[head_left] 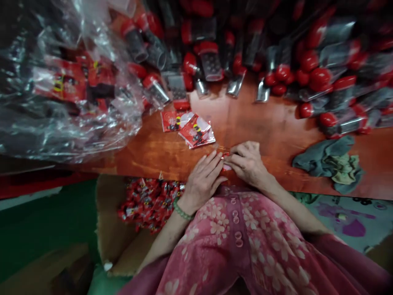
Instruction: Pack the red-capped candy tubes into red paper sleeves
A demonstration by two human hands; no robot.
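Observation:
A small red and white printed packet point(226, 167) lies at the table's front edge, mostly covered by my fingers. My left hand point(204, 178) lies flat with its fingers stretched out, the tips touching the packet's left side. From the right, my right hand point(248, 162) pinches the packet between bent fingers and thumb. Just beyond the hands, a few more printed packets point(195, 130) overlap on the wooden table point(245, 119). The face of the packet under my hands is largely hidden.
Many clear containers with red caps point(210, 61) are heaped across the back. A clear plastic bag point(92, 127) with red packets stands at left. Below the table edge, a cardboard box point(112, 229) holds many red packets. A crumpled grey-green cloth point(334, 164) lies at right.

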